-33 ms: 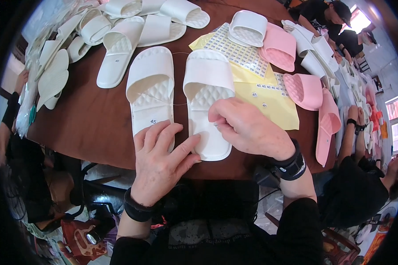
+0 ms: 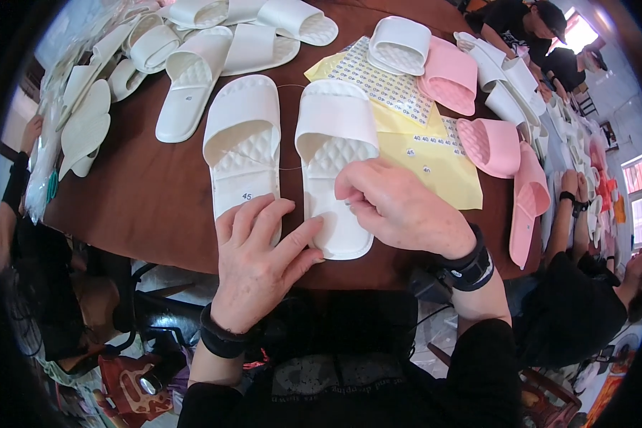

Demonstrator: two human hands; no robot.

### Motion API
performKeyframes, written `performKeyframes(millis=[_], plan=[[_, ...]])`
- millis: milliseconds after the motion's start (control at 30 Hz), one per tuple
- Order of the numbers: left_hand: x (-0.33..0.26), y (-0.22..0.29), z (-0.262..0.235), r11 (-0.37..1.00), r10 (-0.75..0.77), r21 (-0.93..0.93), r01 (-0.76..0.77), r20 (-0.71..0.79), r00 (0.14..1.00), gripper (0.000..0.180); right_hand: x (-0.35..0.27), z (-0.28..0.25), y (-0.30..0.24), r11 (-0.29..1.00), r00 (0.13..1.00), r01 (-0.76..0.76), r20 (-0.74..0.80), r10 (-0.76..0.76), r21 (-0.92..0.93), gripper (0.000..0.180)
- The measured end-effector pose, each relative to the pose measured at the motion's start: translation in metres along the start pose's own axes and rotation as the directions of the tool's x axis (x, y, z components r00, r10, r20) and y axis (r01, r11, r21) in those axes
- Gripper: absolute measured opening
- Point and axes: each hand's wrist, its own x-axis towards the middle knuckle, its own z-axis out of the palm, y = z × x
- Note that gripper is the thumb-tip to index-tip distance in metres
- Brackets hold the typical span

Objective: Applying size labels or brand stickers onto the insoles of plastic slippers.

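Two white slippers lie side by side, toes away from me, at the near edge of a brown table [image 2: 143,200]. My left hand [image 2: 260,260] lies flat with fingers spread over the heel of the left white slipper [image 2: 242,135], and its fingertips reach the heel of the right white slipper [image 2: 335,128]. A small round sticker [image 2: 247,195] shows on the left slipper's insole just above my fingers. My right hand [image 2: 399,207] has its fingers curled, with thumb and forefinger pinched against the right slipper's insole. Whatever is under those fingertips is hidden.
Yellow sticker sheets [image 2: 435,157] lie right of the pair, with pink slippers [image 2: 492,143] and a white slipper [image 2: 399,43] on and beside them. More white slippers [image 2: 192,78] are heaped at the far left. Other people sit at the right [image 2: 571,207] and left [image 2: 18,178].
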Motion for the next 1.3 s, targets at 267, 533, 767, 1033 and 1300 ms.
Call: performKeyframes(millis=[267,533,767,1033,1300], plan=[[0.000,0.000,-0.001,1.000,0.006,0.001,-0.006,0.006,1.000,0.036,-0.001,-0.018,-0.006,0.915,0.982,-0.182,0.105,0.154,0.359,0.020],[0.000,-0.003,0.001,1.000,0.018,-0.022,-0.018,-0.023,1.000,0.038,0.005,-0.025,0.004,0.903,0.961,-0.255,0.189,0.200,0.346,0.021],[-0.007,-0.007,0.007,0.999,0.032,-0.028,-0.035,-0.115,0.993,0.041,0.017,-0.033,-0.029,0.985,0.985,-0.111,0.145,0.092,0.130,0.018],[-0.021,-0.012,0.016,0.973,0.215,-0.035,-0.227,-0.206,0.955,0.039,0.013,-0.047,-0.046,0.993,0.996,-0.086,0.030,0.084,0.076,0.019],[-0.018,-0.009,0.011,0.976,0.209,-0.020,-0.217,-0.183,0.961,0.035,-0.004,-0.089,-0.051,0.983,0.981,-0.177,-0.088,0.171,-0.058,0.013]])
